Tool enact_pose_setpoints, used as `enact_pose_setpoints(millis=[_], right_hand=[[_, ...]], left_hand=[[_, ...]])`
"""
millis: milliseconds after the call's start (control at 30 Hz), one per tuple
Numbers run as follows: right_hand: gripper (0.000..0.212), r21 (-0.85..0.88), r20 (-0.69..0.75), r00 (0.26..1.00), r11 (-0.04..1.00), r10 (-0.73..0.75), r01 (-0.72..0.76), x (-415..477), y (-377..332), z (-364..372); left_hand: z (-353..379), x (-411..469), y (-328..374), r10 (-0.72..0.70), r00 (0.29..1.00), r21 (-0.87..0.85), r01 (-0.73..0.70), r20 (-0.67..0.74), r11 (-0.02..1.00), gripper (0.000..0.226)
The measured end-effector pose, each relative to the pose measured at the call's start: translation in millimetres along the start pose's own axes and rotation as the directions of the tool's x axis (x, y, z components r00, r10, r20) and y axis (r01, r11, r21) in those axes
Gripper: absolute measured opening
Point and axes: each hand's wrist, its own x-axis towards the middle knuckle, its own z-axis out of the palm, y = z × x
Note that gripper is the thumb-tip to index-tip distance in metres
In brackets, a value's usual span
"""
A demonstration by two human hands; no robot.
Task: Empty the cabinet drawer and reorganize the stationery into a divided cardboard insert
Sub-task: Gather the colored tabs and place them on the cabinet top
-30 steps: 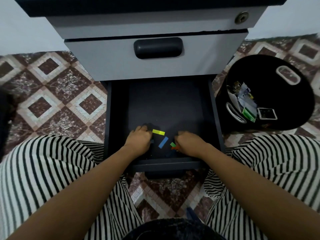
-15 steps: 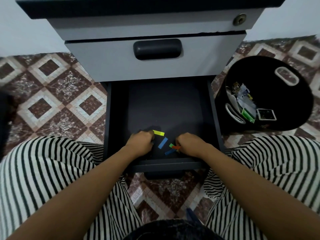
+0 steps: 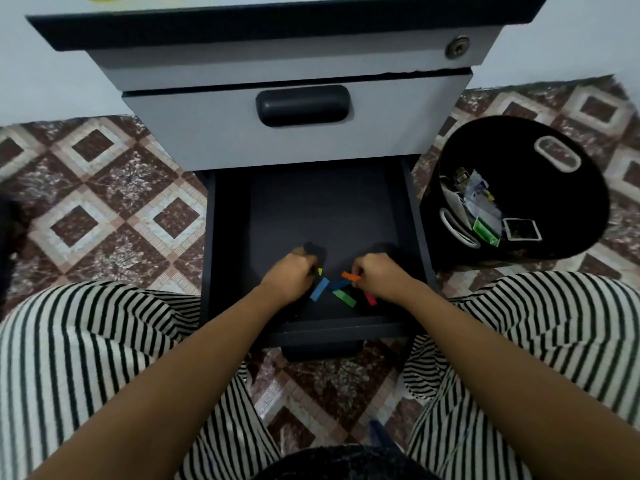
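The bottom drawer (image 3: 414, 216) of the grey cabinet is pulled open and its dark floor holds a few small coloured strips near the front. My left hand (image 3: 289, 277) is curled over a yellow strip (image 3: 320, 271), of which only a tip shows. My right hand (image 3: 379, 277) pinches an orange strip (image 3: 350, 276). Between the hands lie a blue strip (image 3: 319, 289), a green strip (image 3: 344, 297) and a red strip (image 3: 370, 299). No cardboard insert is in view.
A black bin (image 3: 554, 161) with papers and small items stands right of the drawer. The closed upper drawer's handle (image 3: 302, 105) is above. My striped-trousered knees (image 3: 86, 358) flank the drawer front on the patterned tile floor (image 3: 104, 188).
My left hand has closed over the yellow strip, hiding most of it. My right hand has lifted the orange strip, uncovering the green and red ones.
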Motion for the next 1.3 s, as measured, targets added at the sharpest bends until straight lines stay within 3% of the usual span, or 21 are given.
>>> enact_pose_setpoints(millis=[200,533,733,867,1000,1067,1167,1300], right_hand=[[0.013,0.075,-0.033,0.999,0.997,0.016,-0.014,-1,4,1],[0.011,0.135,-0.046,0.999,0.991,0.018,-0.011,1,1,0],[0.011,0.147,-0.064,0.998,0.989,0.018,-0.008,2,4,3],[0.012,0.177,-0.068,0.998,0.984,-0.004,0.016,-3,3,4],[0.017,0.252,-0.112,0.994,0.967,-0.015,0.043,-10,-5,-5],[0.023,0.311,-0.152,0.988,0.949,0.004,0.044,-16,-8,-9],[0.009,0.413,-0.196,0.980,0.909,0.036,0.049,-27,-12,-13],[0.006,0.526,-0.226,0.971,0.848,0.074,0.058,-41,-20,-28]], left_hand=[[5,2,-4,-0.074,0.997,0.017,0.075,-0.032,0.997,0.035],[10,11,-11,-0.138,0.990,-0.033,0.138,-0.010,0.990,0.014],[9,9,-3,-0.138,0.990,0.020,0.138,0.003,0.990,0.020],[9,4,-7,-0.189,0.980,-0.135,0.196,0.058,0.971,0.015],[-2,-2,0,-0.207,0.978,-0.319,0.203,0.022,0.926,0.013],[-12,-5,7,-0.218,0.976,-0.458,0.201,0.017,0.866,0.011],[-26,-14,20,-0.238,0.971,-0.642,0.204,0.035,0.739,0.000],[-45,-29,34,-0.208,0.978,-0.742,0.163,0.033,0.650,0.013]])
